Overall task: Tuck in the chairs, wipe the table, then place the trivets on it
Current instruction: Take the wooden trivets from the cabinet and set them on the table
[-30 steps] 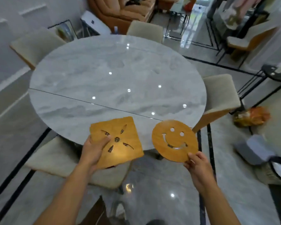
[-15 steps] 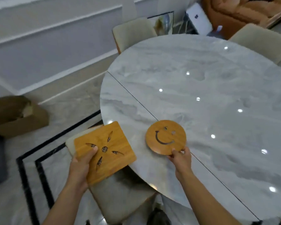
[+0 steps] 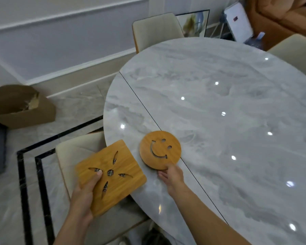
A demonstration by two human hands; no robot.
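A round wooden trivet with a cut-out smiley face lies on the grey marble table, near its left edge and across the dark seam. My right hand pinches its near rim. My left hand grips a square wooden trivet with a star-shaped cut-out, thumb on top, held over the table's edge and the chair below. Its right corner overlaps the tabletop; whether it touches is unclear.
A cream chair is tucked under the table's near left side, another at the far side, a third at the far right. An open cardboard box stands on the floor by the wall.
The view has swung left and closer. The round trivet went from held in the air to lying flat on the table. The square trivet stays in my left hand, nearer the table's edge.
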